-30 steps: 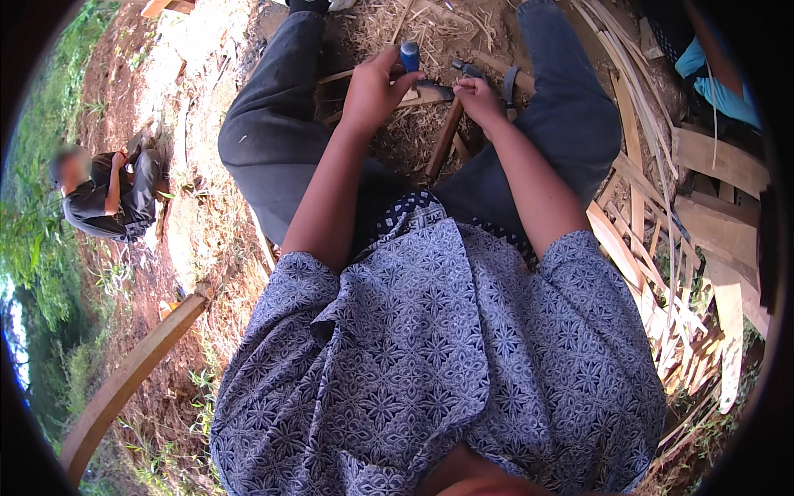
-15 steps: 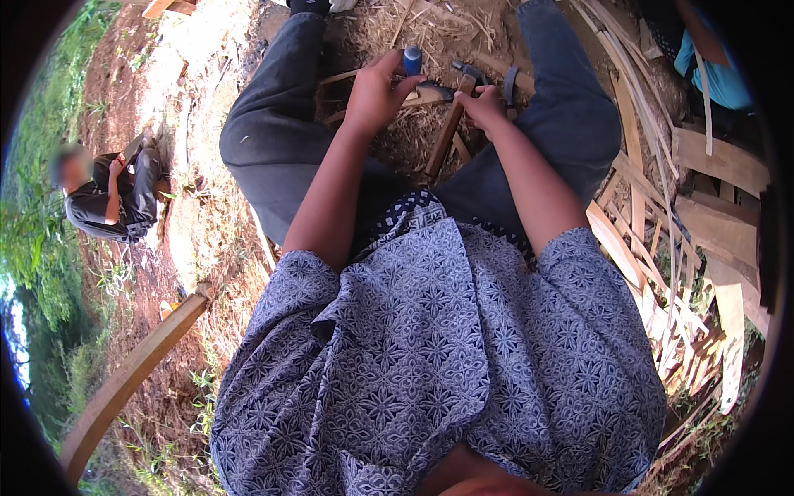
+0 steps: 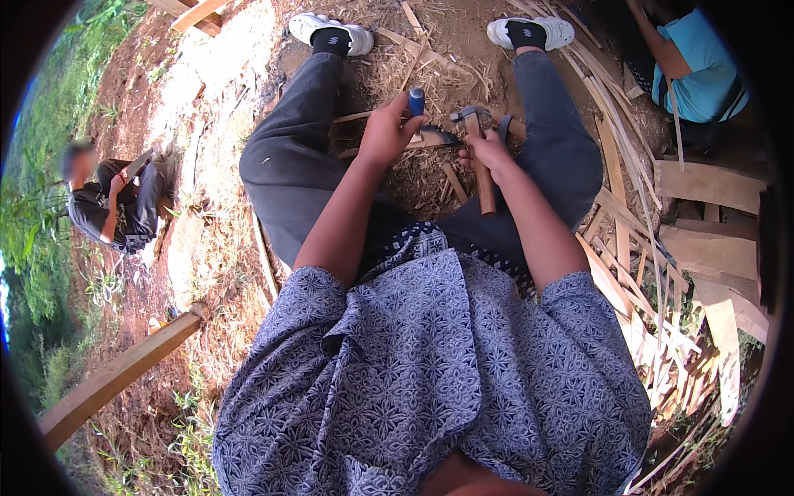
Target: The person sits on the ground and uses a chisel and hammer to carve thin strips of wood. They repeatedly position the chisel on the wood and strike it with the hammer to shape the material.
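In my right hand (image 3: 488,153) is a hammer (image 3: 485,192), gripped around its wooden handle. Its dark metal head points away from me and the handle end toward my lap. My left hand (image 3: 387,134) is closed around a short upright blue handle (image 3: 417,101) with a grey end, like a chisel's; its lower part is hidden. Beneath it, a pale piece of wood (image 3: 426,142) lies between my legs, with a dark tip at its right. A dark curved piece (image 3: 504,126) sits just right of the hammer.
Wood shavings (image 3: 430,70) cover the ground between my shoes. Long strips and boards (image 3: 710,186) pile up at the right, near a person in a turquoise shirt (image 3: 703,58). Another person (image 3: 120,198) sits at the far left with a blade. A beam (image 3: 124,372) juts in at lower left.
The hammer has swung so its handle now tilts the other way, its end moving right. My view has shifted, bringing both shoes into sight. My left hand stays at the blue handle.
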Tool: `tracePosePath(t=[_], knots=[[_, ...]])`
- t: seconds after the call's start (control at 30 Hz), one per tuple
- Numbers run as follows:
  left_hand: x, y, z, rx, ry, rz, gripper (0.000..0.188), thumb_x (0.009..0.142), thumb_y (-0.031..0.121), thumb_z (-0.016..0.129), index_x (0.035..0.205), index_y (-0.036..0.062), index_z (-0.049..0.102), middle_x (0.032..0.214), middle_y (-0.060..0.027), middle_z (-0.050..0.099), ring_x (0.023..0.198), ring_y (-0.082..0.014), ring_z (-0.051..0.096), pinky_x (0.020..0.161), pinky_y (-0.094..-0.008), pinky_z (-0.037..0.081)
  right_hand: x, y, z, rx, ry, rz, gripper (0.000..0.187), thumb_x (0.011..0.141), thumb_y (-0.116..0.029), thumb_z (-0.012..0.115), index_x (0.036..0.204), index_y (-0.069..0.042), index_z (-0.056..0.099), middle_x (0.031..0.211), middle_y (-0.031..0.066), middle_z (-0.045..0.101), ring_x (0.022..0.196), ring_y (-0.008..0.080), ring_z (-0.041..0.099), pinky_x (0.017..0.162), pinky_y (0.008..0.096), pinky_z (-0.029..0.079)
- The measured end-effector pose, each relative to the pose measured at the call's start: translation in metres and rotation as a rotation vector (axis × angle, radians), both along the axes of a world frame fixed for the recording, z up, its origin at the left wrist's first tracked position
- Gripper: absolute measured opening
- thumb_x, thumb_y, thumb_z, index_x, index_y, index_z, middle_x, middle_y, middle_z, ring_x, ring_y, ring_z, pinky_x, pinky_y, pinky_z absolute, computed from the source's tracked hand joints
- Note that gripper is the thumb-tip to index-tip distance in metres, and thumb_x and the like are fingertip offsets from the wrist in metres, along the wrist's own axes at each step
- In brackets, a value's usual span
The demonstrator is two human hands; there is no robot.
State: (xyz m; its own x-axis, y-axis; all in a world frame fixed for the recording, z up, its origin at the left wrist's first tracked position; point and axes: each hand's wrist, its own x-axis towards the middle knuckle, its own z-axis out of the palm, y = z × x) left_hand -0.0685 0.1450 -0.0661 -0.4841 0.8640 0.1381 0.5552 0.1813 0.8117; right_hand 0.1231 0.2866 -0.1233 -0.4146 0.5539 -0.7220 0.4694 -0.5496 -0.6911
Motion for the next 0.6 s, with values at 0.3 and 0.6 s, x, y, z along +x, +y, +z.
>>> tracePosePath(t=[0.3, 0.6], knots=[[-0.008, 0.000, -0.010, -0.009, -0.061, 0.009, 0.031, 0.087, 0.016, 0.080, 0.109, -0.0004, 0.064, 0.097, -0.0189, 0.070, 0.091, -0.0364, 0.071, 0.080, -0.0428, 0.055, -0.003, -0.006, 0.248, 0.640, 0.658, 0.168, 0.043, 0.108, -0.021, 0.051, 0.148, -0.010, 0.041, 0.094, 0.0020, 0.058, 0.057, 0.0025, 0.048, 0.046, 0.0203, 0.043], [-0.003, -0.001, -0.023, 0.072, 0.034, -0.032, 0.030, 0.085, 0.016, 0.081, 0.103, 0.0001, 0.063, 0.094, -0.0181, 0.068, 0.089, -0.0358, 0.068, 0.078, -0.0435, 0.053, -0.018, -0.023, 0.213, 0.632, 0.351, 0.512, 0.046, 0.107, -0.023, 0.054, 0.148, -0.007, 0.040, 0.081, -0.0003, 0.055, 0.061, 0.0043, 0.050, 0.056, 0.0199, 0.044]])
